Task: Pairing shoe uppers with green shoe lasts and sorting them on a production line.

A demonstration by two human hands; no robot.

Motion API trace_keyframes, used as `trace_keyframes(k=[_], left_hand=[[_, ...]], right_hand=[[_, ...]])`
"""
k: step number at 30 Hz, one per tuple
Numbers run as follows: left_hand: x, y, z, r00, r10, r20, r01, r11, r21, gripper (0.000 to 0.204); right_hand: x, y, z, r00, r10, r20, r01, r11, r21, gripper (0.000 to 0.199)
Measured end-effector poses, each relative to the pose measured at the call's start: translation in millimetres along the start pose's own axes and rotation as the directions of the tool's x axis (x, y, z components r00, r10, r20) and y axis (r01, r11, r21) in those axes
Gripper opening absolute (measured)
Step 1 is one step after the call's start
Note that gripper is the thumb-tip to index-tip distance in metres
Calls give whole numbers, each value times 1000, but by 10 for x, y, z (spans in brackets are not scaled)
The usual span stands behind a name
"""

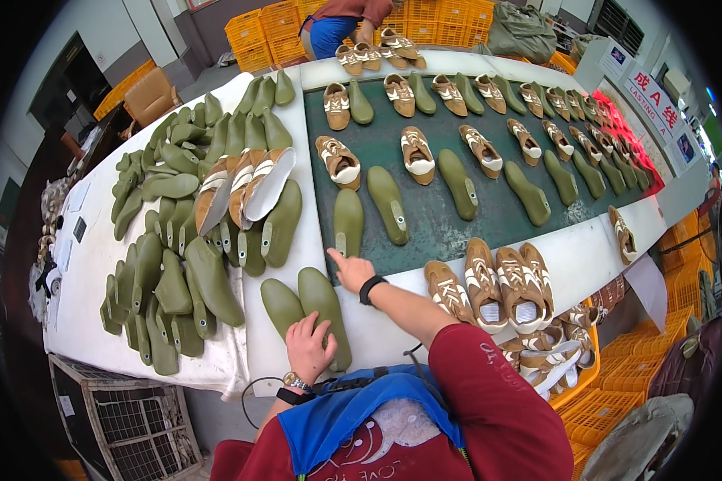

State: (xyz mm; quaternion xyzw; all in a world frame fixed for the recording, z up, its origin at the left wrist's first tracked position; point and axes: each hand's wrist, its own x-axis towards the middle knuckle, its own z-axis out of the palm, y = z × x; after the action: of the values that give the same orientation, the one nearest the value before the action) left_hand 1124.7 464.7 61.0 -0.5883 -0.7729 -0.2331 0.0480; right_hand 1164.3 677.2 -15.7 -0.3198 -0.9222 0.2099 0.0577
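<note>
Two olive-green shoe lasts lie side by side at the table's near edge, a left one (281,303) and a right one (321,295). My left hand (309,346) rests over the right one, fingers bent and apart, without closing around it. My right hand (351,271) is just below the near end of another green last (348,218) on the dark green belt. Its index finger points out at the belt's corner and the other fingers are partly hidden; nothing shows in it. Brown-and-white sneakers (338,163) alternate with lasts along the belt (425,224).
Many loose lasts (176,297) pile on the white table at left, with shoe uppers (245,188) on top. Sneakers (481,280) stand right of my forearm, above a yellow crate (592,369) of shoes. Across the table, a person (341,28) bends near stacked yellow crates (249,36).
</note>
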Motion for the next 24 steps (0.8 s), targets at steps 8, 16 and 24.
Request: trace_keyframes(k=[8, 16, 24], left_hand=[[19, 52, 41, 998, 32, 45, -31, 999, -14, 27], [28, 32, 89, 998, 45, 40, -44, 999, -7, 27], [-70, -75, 187, 994, 89, 64, -91, 996, 20, 27]], right_hand=[[263, 19, -272, 973, 230, 6, -229, 970, 80, 51], [282, 264, -356, 944, 328, 38, -312, 850, 425, 33], [-281, 762, -654, 962, 274, 18, -88, 244, 966, 34]])
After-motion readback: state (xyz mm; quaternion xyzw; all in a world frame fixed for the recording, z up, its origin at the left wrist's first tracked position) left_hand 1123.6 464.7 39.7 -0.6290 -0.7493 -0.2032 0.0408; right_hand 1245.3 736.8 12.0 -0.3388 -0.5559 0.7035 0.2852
